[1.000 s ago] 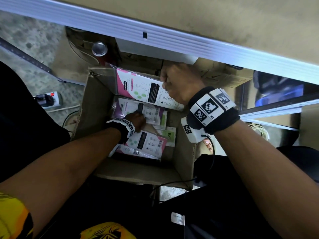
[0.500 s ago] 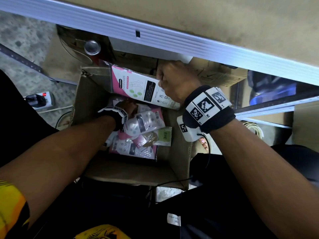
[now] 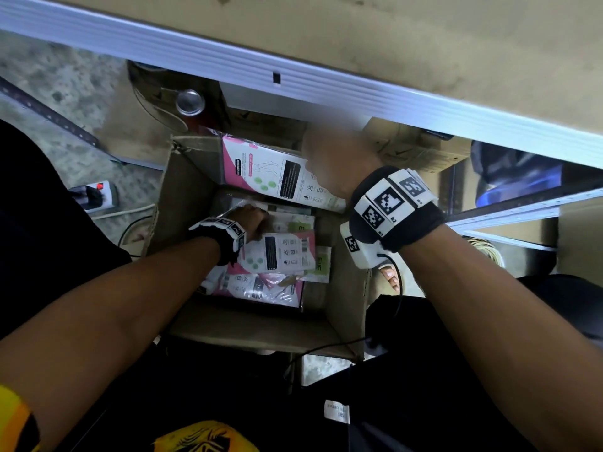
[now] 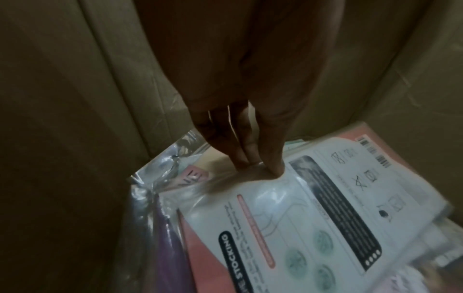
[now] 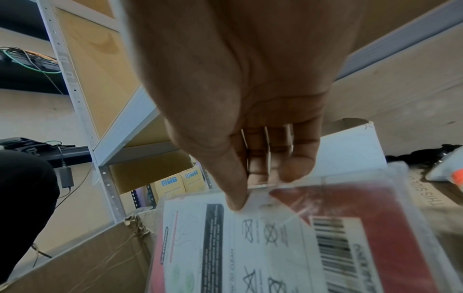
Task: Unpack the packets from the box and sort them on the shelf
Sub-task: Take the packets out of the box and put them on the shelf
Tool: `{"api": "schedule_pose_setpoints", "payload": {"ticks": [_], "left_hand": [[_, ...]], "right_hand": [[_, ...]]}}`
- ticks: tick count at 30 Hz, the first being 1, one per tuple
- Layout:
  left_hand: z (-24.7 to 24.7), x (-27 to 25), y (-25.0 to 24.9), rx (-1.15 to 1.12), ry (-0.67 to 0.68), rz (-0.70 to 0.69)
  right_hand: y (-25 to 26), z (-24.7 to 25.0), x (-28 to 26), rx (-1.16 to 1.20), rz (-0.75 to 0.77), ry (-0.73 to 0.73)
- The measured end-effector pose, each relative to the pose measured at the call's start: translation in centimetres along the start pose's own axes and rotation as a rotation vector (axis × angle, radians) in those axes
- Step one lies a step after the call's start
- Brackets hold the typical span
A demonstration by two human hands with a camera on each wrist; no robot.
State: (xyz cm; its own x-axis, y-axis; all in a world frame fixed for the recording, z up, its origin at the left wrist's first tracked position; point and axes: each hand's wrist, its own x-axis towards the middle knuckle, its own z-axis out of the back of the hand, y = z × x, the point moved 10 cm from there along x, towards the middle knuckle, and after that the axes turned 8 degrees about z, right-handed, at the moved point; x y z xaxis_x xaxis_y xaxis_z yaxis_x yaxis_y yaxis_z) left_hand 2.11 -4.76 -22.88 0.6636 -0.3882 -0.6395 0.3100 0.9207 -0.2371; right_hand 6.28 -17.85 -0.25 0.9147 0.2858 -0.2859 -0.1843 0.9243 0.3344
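- Left hand [image 3: 249, 220] reaches deep into the cardboard box [image 3: 254, 331]; its fingers [image 4: 250, 150], pressed together, touch a loose packet [image 4: 288, 208], probably to pick it next.
- Right hand [image 3: 339, 164] pinches a pink-and-white packet [image 3: 270, 171] by its edge above the box, seemingly ready for the shelf [image 3: 326, 83].

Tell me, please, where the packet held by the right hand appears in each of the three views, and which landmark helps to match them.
Head: the held packet is at upper centre, above the far end of the box, pinched by the right hand.
Left wrist: not in it; only packets lying inside the box.
Right wrist: it fills the lower right, thumb on its top edge.
Shared landmark: the cardboard box.
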Motion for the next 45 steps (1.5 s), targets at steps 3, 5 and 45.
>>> {"api": "schedule_pose_setpoints", "payload": {"ticks": [3, 5, 45], "left_hand": [[-0.2, -1.1, -0.3, 0.030, 0.026, -0.008], [0.2, -2.0, -0.5, 0.044, 0.024, -0.003], [30.6, -28.9, -3.1, -0.824, -0.529, -0.542]], "right_hand": [[0.2, 0.1, 0.0, -0.034, 0.002, -0.011], [0.5, 0.1, 0.0, -0.066, 0.011, -0.016], [6.3, 19.4, -21.0, -0.057, -0.213, -0.487]]}}
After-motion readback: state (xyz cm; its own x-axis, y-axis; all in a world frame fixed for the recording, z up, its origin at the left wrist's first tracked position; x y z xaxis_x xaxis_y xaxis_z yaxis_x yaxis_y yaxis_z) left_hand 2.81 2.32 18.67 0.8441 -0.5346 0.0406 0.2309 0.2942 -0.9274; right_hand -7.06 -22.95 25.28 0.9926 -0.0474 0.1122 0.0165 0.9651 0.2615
